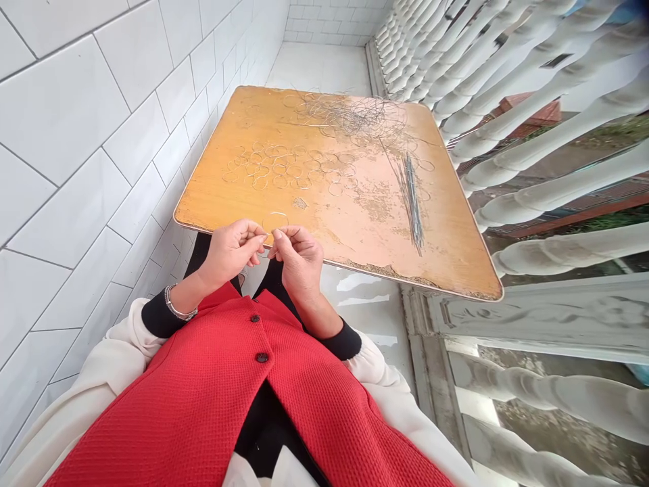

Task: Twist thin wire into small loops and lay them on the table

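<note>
Both of my hands meet at the near edge of a worn wooden table [203, 196]. Between them is a thin wire ring [276, 214], its loop standing out beyond my fingertips. My left hand [236, 245] pinches one side of it, and a bracelet [177, 308] circles that wrist. The other side is pinched between thumb and fingers of my right hand [299, 260]. Just past my hands lies a small pile of tiny pieces [300, 203], too small to name. Many wire rings [280, 169] are spread over the middle of the tabletop.
A tangled heap of thin wire [355, 115] covers the table's far side. On the right lies a bundle of straight wires [413, 203]. A white tiled wall [147, 115] runs along the left, and a white balustrade [547, 203] along the right.
</note>
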A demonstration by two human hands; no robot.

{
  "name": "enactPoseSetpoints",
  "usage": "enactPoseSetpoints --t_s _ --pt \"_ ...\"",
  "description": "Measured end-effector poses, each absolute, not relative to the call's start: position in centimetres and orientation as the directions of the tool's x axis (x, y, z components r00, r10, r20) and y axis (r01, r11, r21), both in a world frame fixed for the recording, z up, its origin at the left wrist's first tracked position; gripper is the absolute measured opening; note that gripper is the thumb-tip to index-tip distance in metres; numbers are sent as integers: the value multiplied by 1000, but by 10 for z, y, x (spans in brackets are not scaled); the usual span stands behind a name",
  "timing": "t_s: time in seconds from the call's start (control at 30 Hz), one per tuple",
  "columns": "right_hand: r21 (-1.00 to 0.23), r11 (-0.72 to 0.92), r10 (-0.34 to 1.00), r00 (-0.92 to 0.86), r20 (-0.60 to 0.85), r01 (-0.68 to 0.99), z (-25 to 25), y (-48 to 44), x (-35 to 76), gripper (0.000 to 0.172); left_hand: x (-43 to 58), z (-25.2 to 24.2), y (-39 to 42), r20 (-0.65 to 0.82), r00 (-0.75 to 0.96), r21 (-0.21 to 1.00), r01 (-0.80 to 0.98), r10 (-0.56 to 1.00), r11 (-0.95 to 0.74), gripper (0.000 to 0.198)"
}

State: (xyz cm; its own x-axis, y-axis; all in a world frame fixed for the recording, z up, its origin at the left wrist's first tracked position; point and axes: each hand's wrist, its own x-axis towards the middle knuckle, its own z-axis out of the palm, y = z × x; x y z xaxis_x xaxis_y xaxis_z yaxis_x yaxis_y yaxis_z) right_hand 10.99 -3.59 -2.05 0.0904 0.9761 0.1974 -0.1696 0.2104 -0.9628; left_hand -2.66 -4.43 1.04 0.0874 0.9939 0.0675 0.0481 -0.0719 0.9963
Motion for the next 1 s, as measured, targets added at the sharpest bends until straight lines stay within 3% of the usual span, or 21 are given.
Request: enactPoseSetpoints --t_s 0.2,0.43,0.67,0.87,1.0 --pt "-969 176 983 86 163 -175 -23 -38 106 28 -24 7 -45 56 -3 998 25 998 -56 14" --pt "-951 172 984 82 155 -257 -20 -34 107 27 -27 17 -46 31 46 999 11 998 -32 14" --pt "-954 207 978 80 194 -218 -20 -33 109 31 -29 17 -46 -13 122 1000 17 992 11 21" --pt "-968 183 981 -27 190 -171 -16 -31 113 32 -34 21 -38 25 147 991 123 989 -43 29" --pt "-966 171 983 -27 179 -196 -15 -31 116 35 -32 19 -35 31 81 999 -14 996 -30 31"
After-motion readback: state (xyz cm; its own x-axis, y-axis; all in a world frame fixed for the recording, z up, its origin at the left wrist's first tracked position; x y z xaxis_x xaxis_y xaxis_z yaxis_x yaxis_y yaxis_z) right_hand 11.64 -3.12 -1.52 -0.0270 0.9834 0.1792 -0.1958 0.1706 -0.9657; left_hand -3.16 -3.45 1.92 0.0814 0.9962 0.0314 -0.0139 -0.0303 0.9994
